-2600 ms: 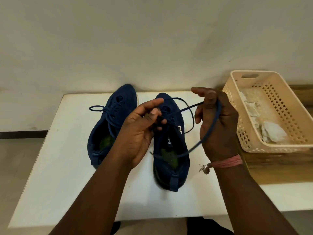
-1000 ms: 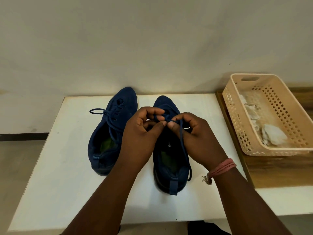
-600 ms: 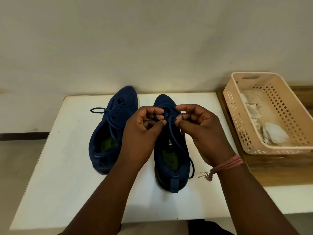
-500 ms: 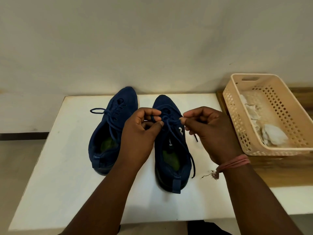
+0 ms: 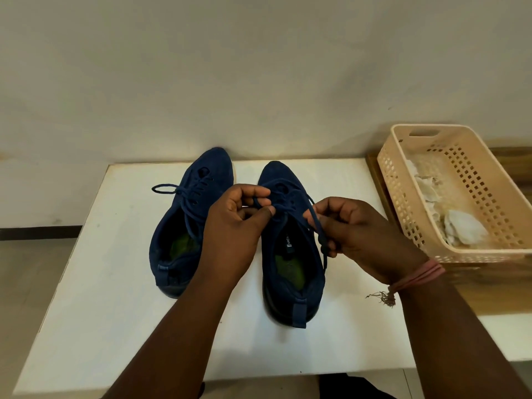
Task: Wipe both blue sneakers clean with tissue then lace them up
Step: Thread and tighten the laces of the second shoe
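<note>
Lacing looks close to finished, judging by how things lie: the left sneaker (image 5: 184, 226) sits on the white counter (image 5: 109, 298) with its lace already tied in a bow near the tongue, while the right sneaker (image 5: 290, 254), just beside it and toes toward the wall, has its lace (image 5: 312, 223) only half knotted. The left hand (image 5: 236, 223) has its grip pinching a loop of that lace between thumb and curled fingers above the eyelets; the right hand (image 5: 357, 234) has its grip curled round the other strand, with the free end hanging down the shoe's side. Wiping seems done, since no tissue is in either hand; what is left is probably pulling this bow tight. To the right, a beige basket (image 5: 403, 203) rests on a wooden surface (image 5: 475, 292) next to the counter, and inside it lie crumpled tissues (image 5: 460, 228), apparently used.
</note>
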